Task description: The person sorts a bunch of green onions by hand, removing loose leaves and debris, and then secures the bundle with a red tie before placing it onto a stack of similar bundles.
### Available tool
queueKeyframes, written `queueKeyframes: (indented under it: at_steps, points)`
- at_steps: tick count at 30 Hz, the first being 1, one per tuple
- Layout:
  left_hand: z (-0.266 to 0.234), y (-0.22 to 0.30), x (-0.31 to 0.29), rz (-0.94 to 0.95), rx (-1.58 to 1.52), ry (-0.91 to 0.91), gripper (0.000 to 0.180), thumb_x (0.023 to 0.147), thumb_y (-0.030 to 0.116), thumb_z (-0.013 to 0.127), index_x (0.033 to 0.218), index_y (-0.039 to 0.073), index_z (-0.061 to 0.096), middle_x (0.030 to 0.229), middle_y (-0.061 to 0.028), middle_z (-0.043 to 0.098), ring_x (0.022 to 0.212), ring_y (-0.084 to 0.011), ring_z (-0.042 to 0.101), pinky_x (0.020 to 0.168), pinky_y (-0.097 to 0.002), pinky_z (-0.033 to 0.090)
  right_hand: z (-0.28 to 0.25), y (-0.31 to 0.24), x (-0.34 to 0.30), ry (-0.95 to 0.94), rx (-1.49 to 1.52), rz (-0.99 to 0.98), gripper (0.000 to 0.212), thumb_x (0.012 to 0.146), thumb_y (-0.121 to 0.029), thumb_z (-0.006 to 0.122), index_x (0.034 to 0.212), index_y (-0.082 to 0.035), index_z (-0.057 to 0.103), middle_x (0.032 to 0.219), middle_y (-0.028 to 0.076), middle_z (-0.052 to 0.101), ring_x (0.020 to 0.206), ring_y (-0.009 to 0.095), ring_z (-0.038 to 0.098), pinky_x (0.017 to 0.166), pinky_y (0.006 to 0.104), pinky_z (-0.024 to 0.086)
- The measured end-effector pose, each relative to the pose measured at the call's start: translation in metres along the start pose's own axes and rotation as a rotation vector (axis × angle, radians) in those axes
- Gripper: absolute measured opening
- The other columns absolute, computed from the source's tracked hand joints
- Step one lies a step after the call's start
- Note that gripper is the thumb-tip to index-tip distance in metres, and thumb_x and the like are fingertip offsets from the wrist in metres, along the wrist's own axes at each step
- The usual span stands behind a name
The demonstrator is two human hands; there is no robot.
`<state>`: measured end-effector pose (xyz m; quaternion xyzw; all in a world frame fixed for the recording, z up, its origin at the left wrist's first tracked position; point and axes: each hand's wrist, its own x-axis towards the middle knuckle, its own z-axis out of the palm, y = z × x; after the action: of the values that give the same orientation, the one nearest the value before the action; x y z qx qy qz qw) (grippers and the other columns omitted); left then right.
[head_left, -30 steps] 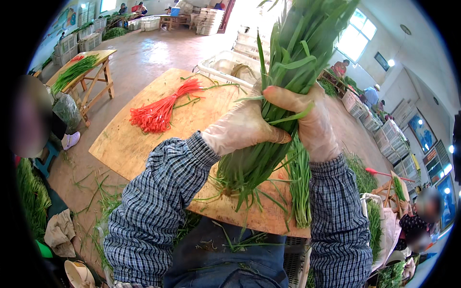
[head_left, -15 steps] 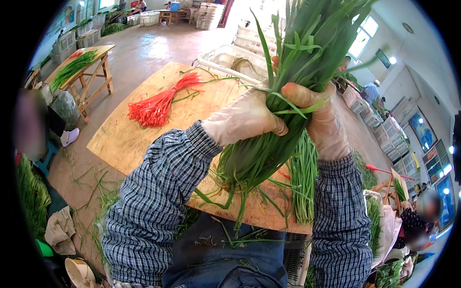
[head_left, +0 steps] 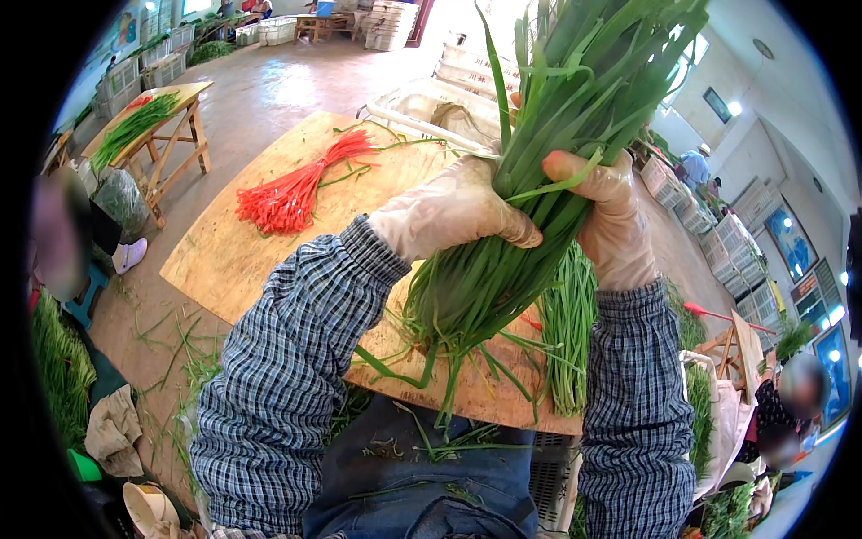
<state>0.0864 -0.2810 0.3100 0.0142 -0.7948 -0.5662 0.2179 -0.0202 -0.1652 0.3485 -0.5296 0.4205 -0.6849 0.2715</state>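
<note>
A thick bunch of long flat green leaves, like garlic chives point(head_left: 530, 202), is held up tilted over the wooden board point(head_left: 215, 260). Around its left side my left hand point(head_left: 453, 207), in a thin pale glove, is closed. My right hand point(head_left: 615, 216), gloved too, grips the bunch from the right with its thumb across the leaves. Loose ends hang down toward my lap. Beneath and to the right, a second bunch of green stalks point(head_left: 567, 346) lies on the board. At the board's far left rests a bundle of red ties point(head_left: 292, 193).
Beyond the board stands a white plastic crate point(head_left: 409, 112). To the far left is a small wooden table point(head_left: 148, 135) bearing greens. A person point(head_left: 790, 404) sits at the lower right. Fallen leaves litter the floor point(head_left: 166, 350) at left; a cream bucket point(head_left: 148, 508) stands lower left.
Both hands still hold the bunch; its leaves have fanned out and shifted slightly, and my right fingers have moved a little. At the far right, a person has lifted greens off a board.
</note>
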Motion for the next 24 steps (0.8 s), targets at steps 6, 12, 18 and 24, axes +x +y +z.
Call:
queueKeyframes:
  at_steps: [6, 12, 18, 24]
  points:
    - [0.0, 0.009, 0.0, -0.038, 0.119, -0.027, 0.043, 0.067, 0.018, 0.074, 0.104, -0.002, 0.061, 0.097, -0.0129, 0.065, 0.089, -0.0211, 0.06, 0.081, -0.0307, 0.046, -0.004, -0.002, 0.001, -0.074, -0.154, 0.057, 0.038, 0.067, -0.015, 0.076, 0.097, 0.002, 0.06, 0.086, 0.008, 0.063, 0.076, 0.015, 0.061, 0.068, 0.0262, 0.05]
    - [0.0, 0.014, 0.001, -0.031, 0.2, -0.06, 0.037, 0.068, 0.016, 0.071, 0.099, -0.001, 0.062, 0.091, -0.0132, 0.066, 0.086, -0.0197, 0.061, 0.075, -0.0305, 0.047, 0.005, 0.002, 0.004, -0.013, -0.282, -0.043, 0.032, 0.067, -0.016, 0.076, 0.09, 0.001, 0.062, 0.083, 0.007, 0.064, 0.072, 0.013, 0.061, 0.065, 0.0264, 0.05]
    - [0.006, 0.01, 0.003, 0.266, 0.239, -0.062, 0.034, 0.068, 0.019, 0.061, 0.089, -0.008, 0.061, 0.081, -0.0199, 0.063, 0.077, -0.0256, 0.062, 0.07, -0.0325, 0.048, 0.005, 0.005, 0.012, 0.084, -0.358, -0.019, 0.027, 0.07, -0.009, 0.071, 0.092, 0.004, 0.063, 0.086, 0.009, 0.064, 0.075, 0.014, 0.062, 0.065, 0.0247, 0.05]
    - [0.012, 0.009, -0.02, 0.036, 0.195, 0.169, 0.045, 0.083, 0.033, 0.061, 0.111, -0.001, 0.055, 0.098, -0.0152, 0.063, 0.089, -0.0212, 0.061, 0.078, -0.0325, 0.048, 0.013, 0.004, 0.017, 0.263, -0.173, 0.117, 0.018, 0.069, -0.003, 0.07, 0.08, 0.01, 0.064, 0.07, 0.011, 0.064, 0.053, 0.015, 0.06, 0.049, 0.0254, 0.05]
